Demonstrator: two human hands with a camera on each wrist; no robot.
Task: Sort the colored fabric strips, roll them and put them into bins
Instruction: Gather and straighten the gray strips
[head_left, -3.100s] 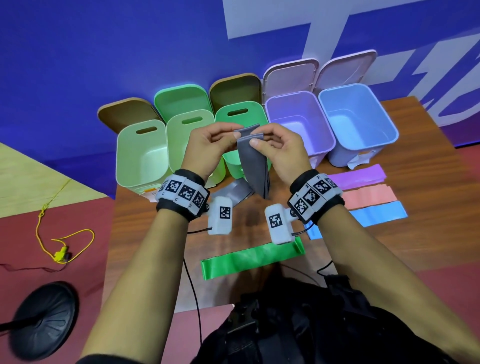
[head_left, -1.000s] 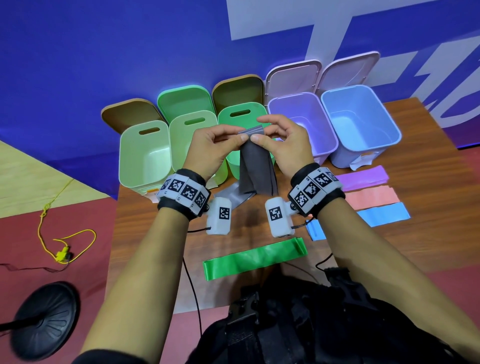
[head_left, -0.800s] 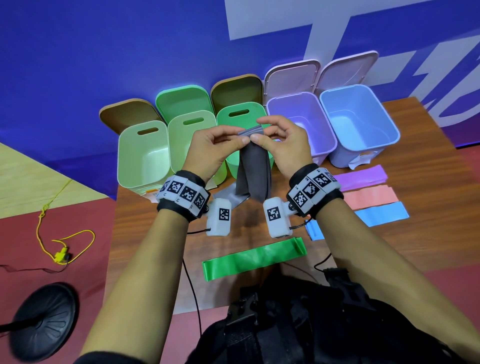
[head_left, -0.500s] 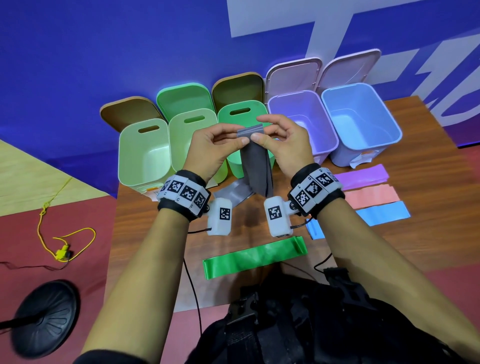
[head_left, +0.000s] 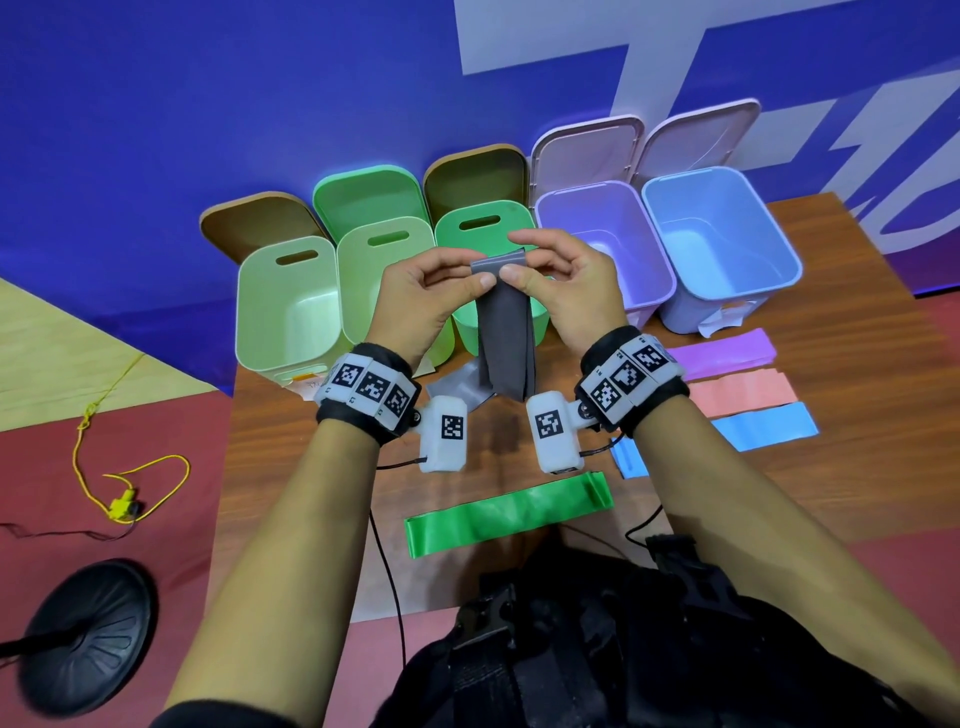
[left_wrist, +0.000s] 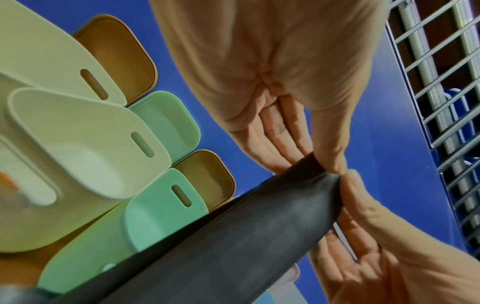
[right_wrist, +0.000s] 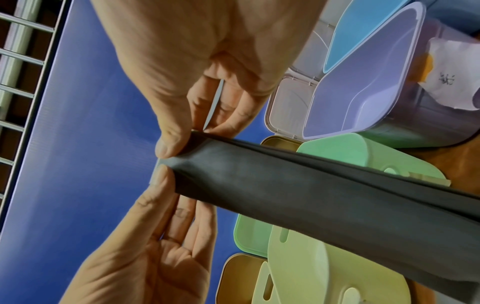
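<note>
Together, left hand and right hand pinch the grey strip's top edge.

Five open bins in row along table's far edge, tops unobstructed, raised lids behind. Gray strip hangs before middle green bin. Right side: purple strip, pink strip, blue strip lie flat. Green strip lies near front edge. Bare wood between.
</note>
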